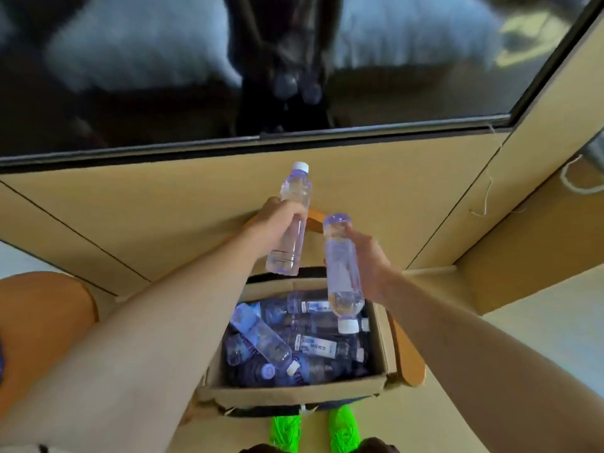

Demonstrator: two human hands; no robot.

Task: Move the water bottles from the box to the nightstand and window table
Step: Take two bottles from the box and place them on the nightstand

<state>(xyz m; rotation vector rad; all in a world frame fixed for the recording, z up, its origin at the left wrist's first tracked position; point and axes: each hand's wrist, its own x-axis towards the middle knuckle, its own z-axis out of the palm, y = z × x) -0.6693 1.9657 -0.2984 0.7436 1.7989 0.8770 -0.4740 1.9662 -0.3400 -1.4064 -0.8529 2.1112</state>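
An open cardboard box [294, 392] stands on the floor below me with several clear water bottles [261, 338] lying in a heap inside. My left hand [277, 223] grips one water bottle [291, 220] around its middle, cap pointing up and away. My right hand [369, 256] holds a second water bottle [343, 269] upside down, its white cap hanging just over the box's right side. Both bottles are lifted above the box, close together.
A dark window [228, 76] with a black frame fills the top, above a beige wall panel [163, 207]. An orange rounded seat [42, 322] is at the left. A wooden chair piece [408, 354] runs along the box's right. Green shoes [284, 433] show at the bottom.
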